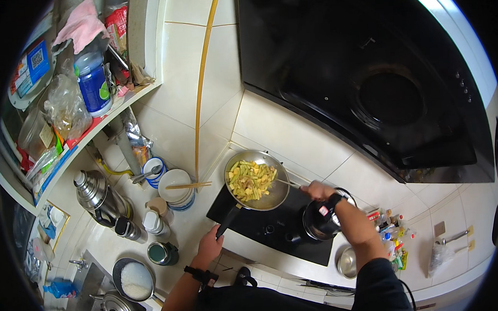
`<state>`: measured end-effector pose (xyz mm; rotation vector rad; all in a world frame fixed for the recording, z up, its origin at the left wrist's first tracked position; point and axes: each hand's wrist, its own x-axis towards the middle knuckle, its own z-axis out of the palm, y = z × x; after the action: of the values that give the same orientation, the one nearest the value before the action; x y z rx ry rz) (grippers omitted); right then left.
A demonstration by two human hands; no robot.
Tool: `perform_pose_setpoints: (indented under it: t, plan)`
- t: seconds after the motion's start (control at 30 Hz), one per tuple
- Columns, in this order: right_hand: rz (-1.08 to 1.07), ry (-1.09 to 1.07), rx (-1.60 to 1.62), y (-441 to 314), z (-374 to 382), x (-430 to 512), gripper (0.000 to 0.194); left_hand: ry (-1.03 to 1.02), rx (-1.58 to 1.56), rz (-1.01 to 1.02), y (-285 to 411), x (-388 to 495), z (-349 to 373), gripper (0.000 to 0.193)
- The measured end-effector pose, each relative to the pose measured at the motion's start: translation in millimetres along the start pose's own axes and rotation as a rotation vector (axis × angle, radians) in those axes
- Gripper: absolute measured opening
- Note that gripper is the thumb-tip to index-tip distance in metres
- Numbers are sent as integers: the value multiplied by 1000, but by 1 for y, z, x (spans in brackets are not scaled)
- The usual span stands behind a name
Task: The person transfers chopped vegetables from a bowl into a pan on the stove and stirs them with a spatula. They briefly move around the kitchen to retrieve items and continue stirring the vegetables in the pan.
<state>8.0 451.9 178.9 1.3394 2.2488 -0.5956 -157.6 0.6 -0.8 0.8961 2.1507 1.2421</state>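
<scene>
My left hand (pixel 209 244) is closed around the black handle of a metal frying pan (pixel 273 202), which sits on the left side of a black glass cooktop (pixel 264 229). Chopped green vegetables with yellowish pieces (pixel 250 180) lie in the pan, mostly towards its left. With my right hand (pixel 318 191) I grip the handle of a metal cooking utensil (pixel 288 182); its far end reaches into the food at the right, and its tip is hidden. Under my right forearm stands a dark pot (pixel 317 223), partly covered by the wrist.
A black range hood (pixel 312 71) hangs beyond the cooktop. Left are stacked plates (pixel 174 182) with chopsticks (pixel 188 185), canisters (pixel 156 222) and a steel thermos (pixel 96 193). A pan of white rice (pixel 136 280) stands by the sink. A metal bowl (pixel 347 262) and several bottles (pixel 393 234) are at right.
</scene>
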Motion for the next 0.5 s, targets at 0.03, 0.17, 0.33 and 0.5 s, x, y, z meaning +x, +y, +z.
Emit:
perform_pose_setpoints:
  t: [0.03, 0.17, 0.33, 0.5]
  plan:
    - [-25, 6, 213, 3, 21, -1, 57, 10, -19, -1, -2, 0, 1, 52]
    - [-442, 274, -127, 8, 30, -17, 52, 52, -4, 90, -5, 0, 1, 47]
    - [-336, 340, -586, -2, -40, -27, 37, 90, -18, 103, -3, -1, 1, 45]
    - [-364, 433, -551, -72, -26, -15, 33, 55, -37, 57, -2, -1, -2, 45]
